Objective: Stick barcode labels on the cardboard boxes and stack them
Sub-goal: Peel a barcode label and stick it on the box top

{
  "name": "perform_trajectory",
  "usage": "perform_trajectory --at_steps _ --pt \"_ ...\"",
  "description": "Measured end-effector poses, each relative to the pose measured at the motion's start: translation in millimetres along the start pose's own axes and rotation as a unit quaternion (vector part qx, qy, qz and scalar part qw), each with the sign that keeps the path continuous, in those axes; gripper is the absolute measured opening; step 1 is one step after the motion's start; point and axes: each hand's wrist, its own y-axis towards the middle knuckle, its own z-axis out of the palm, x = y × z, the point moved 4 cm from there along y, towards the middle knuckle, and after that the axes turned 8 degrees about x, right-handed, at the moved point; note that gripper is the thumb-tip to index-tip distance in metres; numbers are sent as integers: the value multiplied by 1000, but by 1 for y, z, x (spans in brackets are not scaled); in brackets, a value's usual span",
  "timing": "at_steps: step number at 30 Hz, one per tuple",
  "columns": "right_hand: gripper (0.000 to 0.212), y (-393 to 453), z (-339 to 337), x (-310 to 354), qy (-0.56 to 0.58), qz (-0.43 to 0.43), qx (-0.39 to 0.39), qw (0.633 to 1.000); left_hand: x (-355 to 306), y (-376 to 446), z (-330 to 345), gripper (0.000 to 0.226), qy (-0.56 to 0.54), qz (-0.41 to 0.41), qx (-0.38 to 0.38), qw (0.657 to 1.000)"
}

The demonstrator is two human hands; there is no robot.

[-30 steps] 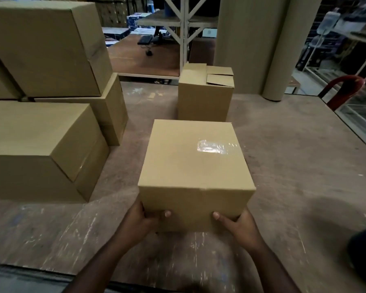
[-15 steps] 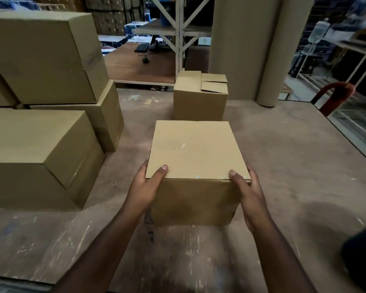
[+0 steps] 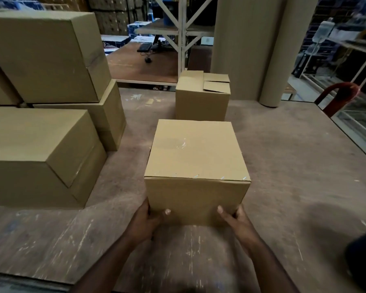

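At the centre of the tabletop (image 3: 283,176), a closed cardboard box (image 3: 195,163) is gripped at its near bottom corners: the left hand (image 3: 145,224) wraps the lower left corner, the right hand (image 3: 238,220) the lower right, thumbs pressed on the near face. Whether the box rests on the surface or is slightly raised cannot be told. A patch of clear tape (image 3: 181,144) glints on its top, but no barcode label shows on any visible face, so labelling appears not yet done for this box. Just behind it stands a second small box (image 3: 201,102) with loose top flaps, also unlabelled as far as can be seen. To the left, larger boxes (image 3: 40,56) already sit stacked in two tiers. Judged from this, stacking is partly under way, while labelling and placing the two small boxes remain.
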Motion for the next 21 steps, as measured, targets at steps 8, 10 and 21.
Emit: perform_trajectory --at_steps 8,10,21 --pt "62 -8 -17 60 19 -153 -105 982 -61 -5 -17 49 4 101 -163 981" --pt "80 -12 -12 61 12 -162 -108 981 -70 -4 -13 50 -25 105 -171 979" --pt "61 -29 -9 70 12 -182 -137 974 -81 -8 -10 64 -75 124 -183 972"
